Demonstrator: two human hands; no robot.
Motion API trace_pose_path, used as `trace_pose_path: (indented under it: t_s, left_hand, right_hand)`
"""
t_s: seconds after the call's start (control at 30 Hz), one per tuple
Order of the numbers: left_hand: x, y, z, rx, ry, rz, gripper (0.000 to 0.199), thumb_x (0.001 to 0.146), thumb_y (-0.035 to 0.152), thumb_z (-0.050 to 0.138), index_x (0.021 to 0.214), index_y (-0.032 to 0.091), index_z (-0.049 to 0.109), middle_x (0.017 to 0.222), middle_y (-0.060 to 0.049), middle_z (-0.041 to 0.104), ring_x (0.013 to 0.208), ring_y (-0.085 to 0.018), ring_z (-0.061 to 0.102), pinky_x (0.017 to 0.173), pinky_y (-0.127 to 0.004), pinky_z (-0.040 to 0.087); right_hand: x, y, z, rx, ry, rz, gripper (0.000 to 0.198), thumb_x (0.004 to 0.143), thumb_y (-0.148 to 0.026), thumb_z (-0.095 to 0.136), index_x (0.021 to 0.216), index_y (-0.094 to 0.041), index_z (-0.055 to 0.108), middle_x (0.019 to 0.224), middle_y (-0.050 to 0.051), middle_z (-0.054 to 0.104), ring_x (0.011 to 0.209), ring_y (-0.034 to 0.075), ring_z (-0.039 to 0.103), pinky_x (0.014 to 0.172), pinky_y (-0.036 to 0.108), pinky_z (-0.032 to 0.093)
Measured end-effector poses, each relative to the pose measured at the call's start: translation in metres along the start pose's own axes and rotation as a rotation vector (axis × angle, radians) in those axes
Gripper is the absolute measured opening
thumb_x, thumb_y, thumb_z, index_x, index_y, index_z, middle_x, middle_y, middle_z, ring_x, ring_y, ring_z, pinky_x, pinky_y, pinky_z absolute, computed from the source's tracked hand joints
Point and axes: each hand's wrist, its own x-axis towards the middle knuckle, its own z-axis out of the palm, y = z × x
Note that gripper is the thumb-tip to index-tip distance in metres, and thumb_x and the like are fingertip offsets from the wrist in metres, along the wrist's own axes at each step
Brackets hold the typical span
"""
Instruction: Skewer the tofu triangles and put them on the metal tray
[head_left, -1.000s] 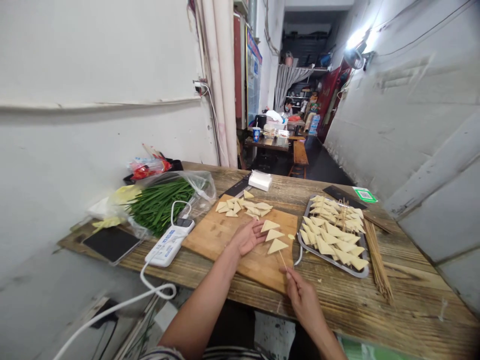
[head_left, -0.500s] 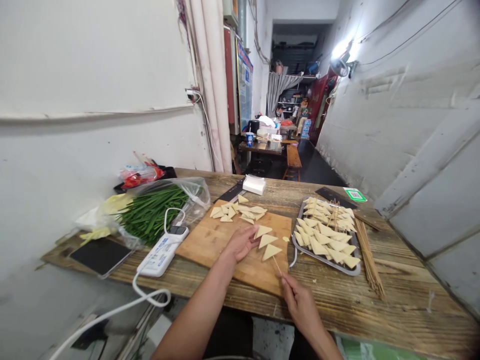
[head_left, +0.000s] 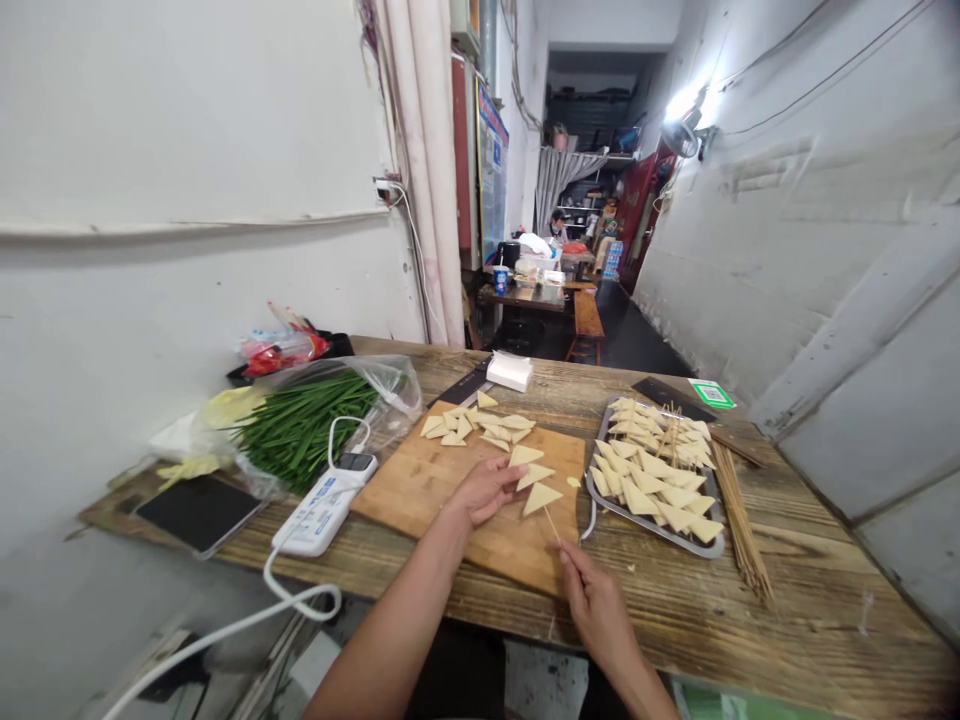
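A bamboo skewer (head_left: 553, 524) runs through three pale yellow triangles that look like tofu slices, held over the wooden cutting board (head_left: 420, 485). My right hand (head_left: 598, 603) pinches the skewer's lower end at the board's near right corner. With thumb and fingers, my left hand (head_left: 489, 490) grips the middle tofu triangle (head_left: 535, 474) from the left side. The lowest triangle (head_left: 541, 497) sits nearest the right hand, and the top one (head_left: 525, 455) lies just beyond my left fingertips. Loose tofu triangles (head_left: 450, 425) are piled at the far side of the board.
Right of the board stands a metal tray (head_left: 709, 546) of skewered triangles, beside a bundle of bare skewers (head_left: 742, 535). To the left are a power strip (head_left: 322, 512), a bag of green chives (head_left: 307, 420) and a dark tablet (head_left: 199, 513). A cleaver (head_left: 465, 384) and white box (head_left: 510, 371) lie behind.
My left fingers have shifted from beside the top triangle onto the middle one. The triangles now sit closer together on the skewer. My right hand keeps its hold with little movement.
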Motion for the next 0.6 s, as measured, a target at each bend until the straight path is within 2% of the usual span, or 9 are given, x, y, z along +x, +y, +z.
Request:
trace_pose_path:
  t_s: [0.6]
  left_hand:
    - [0.0016,0.0012,0.0029,0.001,0.075,-0.017,0.023,0.061,0.012,0.071,0.082,0.007,0.065,0.083,-0.011,0.067,0.070,-0.014,0.063,0.071,-0.025,0.050]
  right_hand:
    - [0.0021,0.0022,0.0032,-0.044,-0.020,0.000,0.038,0.090,-0.034,0.031,0.104,-0.012,0.060,0.095,0.012,0.067,0.083,0.019,0.064,0.075,0.026,0.050]
